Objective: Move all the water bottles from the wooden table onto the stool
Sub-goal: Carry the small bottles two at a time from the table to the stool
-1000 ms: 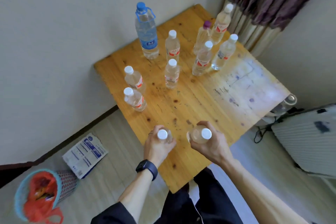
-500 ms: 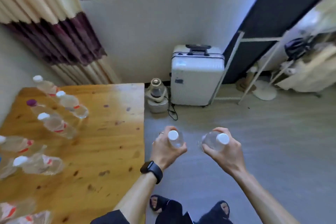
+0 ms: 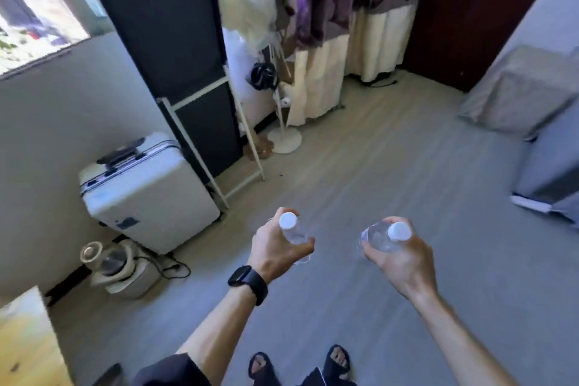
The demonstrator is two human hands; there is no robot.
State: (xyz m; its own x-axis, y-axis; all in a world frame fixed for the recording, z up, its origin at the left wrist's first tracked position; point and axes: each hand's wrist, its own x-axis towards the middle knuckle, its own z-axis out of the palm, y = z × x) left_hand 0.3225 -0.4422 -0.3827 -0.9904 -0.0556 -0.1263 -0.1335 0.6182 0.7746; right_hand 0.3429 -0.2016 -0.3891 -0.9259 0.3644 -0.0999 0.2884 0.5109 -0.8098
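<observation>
Left hand: fingers and thumb wrapped round the left bottle, a small clear one, with its white cap pointing up toward the camera. Black watch on that wrist.

Right hand: grips the right bottle round its body. Also clear and white-capped, and it is tilted.

Both bottles are carried in the air over the grey floor, apart from each other and touching nothing but the hands. Sandalled feet at the bottom edge.

Progress, as a judgement: this is the carry leg. Two bottles are off the table and not yet set down. The stool is not in view, so what stands on it is unknown. Only one wooden corner of the table shows, at lower left, and no bottle stands on that part. The rest is out of frame, so the count left to move cannot be told.

Containers: both bottles are capped and transparent. The contents look like clear water, with the level hidden under the fingers. A white suitcase stands closed against the wall, its contents unseen. Just beside it is a small corded appliance with a clear vessel on top. What that holds I cannot tell.

Farther out are a white stand with a round base and a patterned curtain.
</observation>
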